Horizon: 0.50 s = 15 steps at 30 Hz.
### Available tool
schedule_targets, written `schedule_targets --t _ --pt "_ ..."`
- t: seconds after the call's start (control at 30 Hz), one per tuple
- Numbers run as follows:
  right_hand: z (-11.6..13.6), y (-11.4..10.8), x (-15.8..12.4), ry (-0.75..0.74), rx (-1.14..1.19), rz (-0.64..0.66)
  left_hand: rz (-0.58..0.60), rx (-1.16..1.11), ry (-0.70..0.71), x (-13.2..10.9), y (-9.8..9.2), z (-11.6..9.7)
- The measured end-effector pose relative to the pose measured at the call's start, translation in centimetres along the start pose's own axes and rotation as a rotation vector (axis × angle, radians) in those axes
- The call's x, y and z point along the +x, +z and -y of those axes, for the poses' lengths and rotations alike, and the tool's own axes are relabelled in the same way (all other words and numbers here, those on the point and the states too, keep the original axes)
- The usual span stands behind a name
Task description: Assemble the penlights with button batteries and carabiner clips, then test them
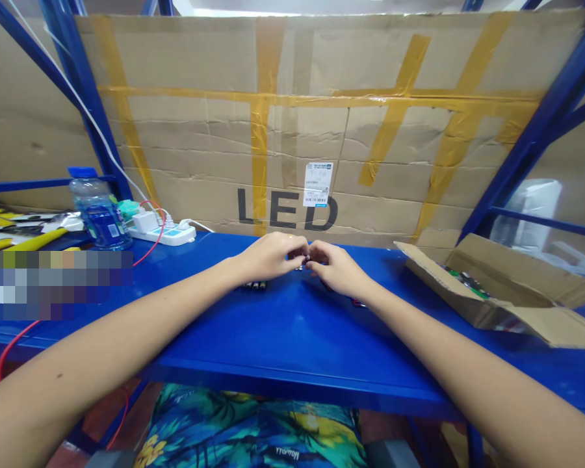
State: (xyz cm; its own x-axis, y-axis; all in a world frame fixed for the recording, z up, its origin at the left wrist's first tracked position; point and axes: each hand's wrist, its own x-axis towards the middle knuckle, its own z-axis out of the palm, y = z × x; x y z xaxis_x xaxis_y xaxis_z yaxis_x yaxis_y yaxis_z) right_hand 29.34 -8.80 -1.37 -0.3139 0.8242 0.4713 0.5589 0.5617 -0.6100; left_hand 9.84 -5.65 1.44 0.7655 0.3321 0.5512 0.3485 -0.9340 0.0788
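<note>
1. Surface: blue table [273, 338], glossy, front edge running across the view.
2. Behind it: big cardboard sheet [199, 146], creased, yellow tape strips [259, 149], black "LED" print, white label [318, 184] partly over the D.
3. Blue metal frame posts [541, 140] at both sides.
4. Left side: clear bottle [100, 211] with blue cap, white power strip [168, 233] with plugs in, red cable [156, 237], yellow-handled tools [39, 239].
5. Right side: open carton [485, 315], flaps out, small green and dark items [468, 283] inside.
6. Hands: left hand [275, 253] and right hand [340, 266] together over the table, fingertips meeting, pinched on a small dark piece [307, 259].
7. The piece is mostly covered by fingers; type can't be made out.
8. Small parts [256, 285] on table by left hand, partly hidden; red-edged part [357, 302] mostly behind right forearm.
9. Pixelated patch masks the left tabletop; whatever's under it, unreadable.
10. Label's small text illegible. Patterned clothing [253, 429] cut off at bottom; clear plastic bundle [529, 211] behind right post, blurry.
</note>
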Motion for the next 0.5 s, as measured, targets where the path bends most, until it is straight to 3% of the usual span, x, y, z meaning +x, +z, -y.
schedule_targets --t 0.37,0.5 --pt "0.3 0.6 -0.1 0.169 0.183 0.024 -0.117 0.007 -0.083 0.3 0.4 -0.9" --pt "0.2 0.6 0.0 0.197 0.218 0.023 -0.107 0.054 -0.134 0.3 0.2 -0.6"
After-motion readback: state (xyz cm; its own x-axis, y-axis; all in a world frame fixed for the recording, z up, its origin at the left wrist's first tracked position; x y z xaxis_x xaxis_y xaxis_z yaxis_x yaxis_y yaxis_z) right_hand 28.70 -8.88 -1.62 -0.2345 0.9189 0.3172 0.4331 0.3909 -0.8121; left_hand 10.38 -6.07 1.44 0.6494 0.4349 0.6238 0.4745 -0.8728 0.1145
